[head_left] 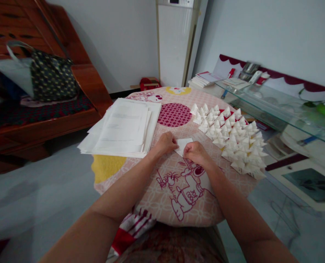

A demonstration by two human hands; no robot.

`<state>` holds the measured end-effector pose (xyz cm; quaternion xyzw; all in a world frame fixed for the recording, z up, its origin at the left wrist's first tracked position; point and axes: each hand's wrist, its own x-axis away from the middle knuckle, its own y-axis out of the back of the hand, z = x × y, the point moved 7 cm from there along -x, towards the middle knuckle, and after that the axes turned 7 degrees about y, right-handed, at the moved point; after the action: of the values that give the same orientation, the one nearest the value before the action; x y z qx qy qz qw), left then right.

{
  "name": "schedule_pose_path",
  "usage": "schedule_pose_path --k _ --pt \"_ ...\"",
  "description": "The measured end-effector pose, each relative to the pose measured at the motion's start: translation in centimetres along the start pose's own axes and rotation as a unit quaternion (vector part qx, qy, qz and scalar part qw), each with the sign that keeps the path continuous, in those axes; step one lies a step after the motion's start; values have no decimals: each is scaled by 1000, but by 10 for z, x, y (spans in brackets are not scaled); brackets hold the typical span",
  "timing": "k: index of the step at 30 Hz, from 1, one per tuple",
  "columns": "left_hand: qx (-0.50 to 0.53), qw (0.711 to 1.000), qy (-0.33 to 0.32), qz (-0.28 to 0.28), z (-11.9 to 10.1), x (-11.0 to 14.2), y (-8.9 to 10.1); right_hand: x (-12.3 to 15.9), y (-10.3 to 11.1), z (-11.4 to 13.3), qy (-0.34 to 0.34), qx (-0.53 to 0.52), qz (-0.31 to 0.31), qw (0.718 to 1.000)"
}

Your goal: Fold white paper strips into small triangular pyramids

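A small folded piece of white paper (183, 143) lies at the middle of the round table, between my two hands. My left hand (166, 142) pinches its left edge with the fingers closed. On the near right side, my right hand (197, 151) has its fingers closed on the same paper, close to its lower corner. To the right stand many folded paper pieces (230, 137) with pointed tips, set in rows close together. A stack of printed white sheets (124, 126) lies to the left of my hands.
A pink patterned cloth (157, 204) covers the table. Along the right wall is a glass-topped cabinet (274, 109) with papers, tins and a cup. A wooden bench (88, 82) with bags (53, 75) stands at left, and a tall white appliance (175, 44) at the back.
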<state>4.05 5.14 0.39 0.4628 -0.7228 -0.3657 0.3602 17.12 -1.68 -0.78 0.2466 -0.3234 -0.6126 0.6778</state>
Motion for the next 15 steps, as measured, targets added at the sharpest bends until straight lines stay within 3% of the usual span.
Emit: schedule_pose_path --k 9,15 --pt "-6 1000 10 -3 -1 0 -1 3 3 5 19 29 -13 999" --pt "-9 1000 7 5 -4 3 1 2 -2 2 0 -14 12 1000"
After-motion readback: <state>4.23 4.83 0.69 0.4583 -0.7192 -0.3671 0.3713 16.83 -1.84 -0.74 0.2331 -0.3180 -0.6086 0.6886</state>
